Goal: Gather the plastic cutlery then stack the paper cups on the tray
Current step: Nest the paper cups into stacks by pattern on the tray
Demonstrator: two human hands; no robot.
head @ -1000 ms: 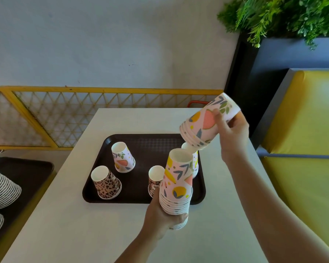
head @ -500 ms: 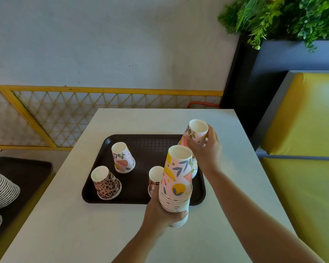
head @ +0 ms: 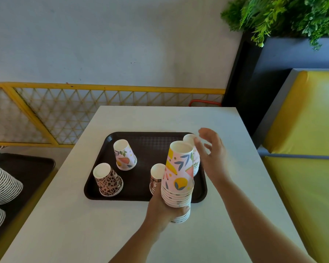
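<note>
Paper cups stand upside down on the dark brown tray (head: 103,194) in the middle of the frame. The left hand (head: 160,209) curls round the bottom of a tall stack of fruit-print cups (head: 179,179), low and just right of the middle. The right hand (head: 211,154) is spread, holding nothing, beside a second stack (head: 195,158) on the right edge of the tray. A floral cup (head: 124,155) and a leopard-print cup (head: 107,180) stand apart on the left part of the tray, and a small dark cup (head: 156,177) peeks out by the tall stack. I think the next job is to set the tall stack down. To do it well, keep it straight, put it flat on the tray, and let go slowly so it does not tip. The second stack is mostly hidden behind the tall one, so I cannot count its cups. The right hand is blurry. I cannot see any plastic cutlery. At the left edge, striped stacks (head: 2,184) are cut off.
</note>
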